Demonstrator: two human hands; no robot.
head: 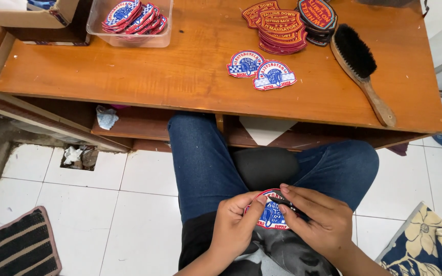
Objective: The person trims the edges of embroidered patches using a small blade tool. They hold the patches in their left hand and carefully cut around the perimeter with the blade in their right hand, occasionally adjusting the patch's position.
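We grip the embroidered patch (272, 212) with left hand (235, 222) and right hand (317, 221); pinching its edges should keep it flat.

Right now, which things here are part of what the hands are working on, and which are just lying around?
In hand:
left hand and right hand hold the embroidered patch over the lap
two matching patches on the wooden table
clear tub of patches

Lying about:
red patch stacks
black brush
cardboard box
striped mat
floral cloth
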